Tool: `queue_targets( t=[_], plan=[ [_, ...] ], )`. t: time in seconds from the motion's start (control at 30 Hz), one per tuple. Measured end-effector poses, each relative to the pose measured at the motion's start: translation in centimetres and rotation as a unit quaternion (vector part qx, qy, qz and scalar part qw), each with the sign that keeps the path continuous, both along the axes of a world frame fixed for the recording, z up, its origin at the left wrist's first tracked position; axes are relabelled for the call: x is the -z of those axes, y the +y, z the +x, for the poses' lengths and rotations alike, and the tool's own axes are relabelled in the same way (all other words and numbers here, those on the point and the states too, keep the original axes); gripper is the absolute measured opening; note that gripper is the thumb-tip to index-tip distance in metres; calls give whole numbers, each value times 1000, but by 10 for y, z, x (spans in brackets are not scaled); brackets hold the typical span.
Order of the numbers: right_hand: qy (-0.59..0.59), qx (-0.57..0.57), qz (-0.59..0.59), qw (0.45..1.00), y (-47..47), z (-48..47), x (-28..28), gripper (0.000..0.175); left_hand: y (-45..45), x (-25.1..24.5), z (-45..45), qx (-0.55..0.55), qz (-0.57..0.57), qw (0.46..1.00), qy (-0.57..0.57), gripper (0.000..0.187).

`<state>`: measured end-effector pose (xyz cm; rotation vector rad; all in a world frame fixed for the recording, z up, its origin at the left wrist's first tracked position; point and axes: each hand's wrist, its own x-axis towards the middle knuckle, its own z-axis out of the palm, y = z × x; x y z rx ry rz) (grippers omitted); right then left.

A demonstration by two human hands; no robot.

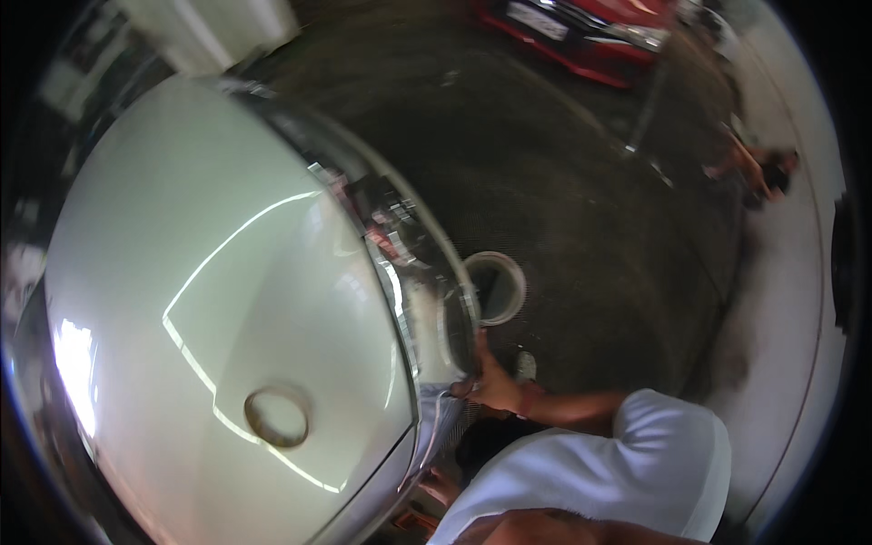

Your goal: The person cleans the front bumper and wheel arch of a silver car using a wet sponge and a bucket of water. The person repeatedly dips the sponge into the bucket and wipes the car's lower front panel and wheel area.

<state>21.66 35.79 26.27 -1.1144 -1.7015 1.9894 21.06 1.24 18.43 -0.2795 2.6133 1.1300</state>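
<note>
A white car's bonnet (225, 272) fills the left side, its front edge running along a glossy headlight (453, 320). My right hand (497, 385) grips the bumper edge (470, 375) by the headlight's lower corner, thumb on top and fingers down the outer side. Lower down, my left hand (441, 484) is close to the edge of the bumper's side (436, 429); its fingers are partly hidden and blurred. On the bonnet lies a tape roll (251, 415). My white T-shirt (545, 477) hides most of my left arm.
A white round bucket (520, 286) stands on the dark floor (579, 225) beyond the headlight. A red car (586, 41) is parked at the top. By the pale wall (783, 327) another person (756, 170) shows, blurred. A shoe (526, 368) is near my right hand.
</note>
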Motion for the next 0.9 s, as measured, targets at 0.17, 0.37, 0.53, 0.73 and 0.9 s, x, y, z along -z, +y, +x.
queue_targets(
  t=[0.17,0.37,0.53,0.73,0.9],
  plan=[
    [-65,-61,-32,995,1,22,34,127,-6,-7,-5,44,-69,996,-45,61],
    [-85,-24,110,990,1,8,-10,93,3,15,13,-4,-91,992,-90,78],
    [-32,-3,46,998,2,16,5,91,16,6,27,-28,-77,992,-94,82],
    [-42,-37,51,997,9,9,8,100,15,-4,8,-7,-57,994,-91,87],
    [-27,-8,70,997,6,7,4,99,16,4,13,-13,-48,993,-105,89]
  ],
)
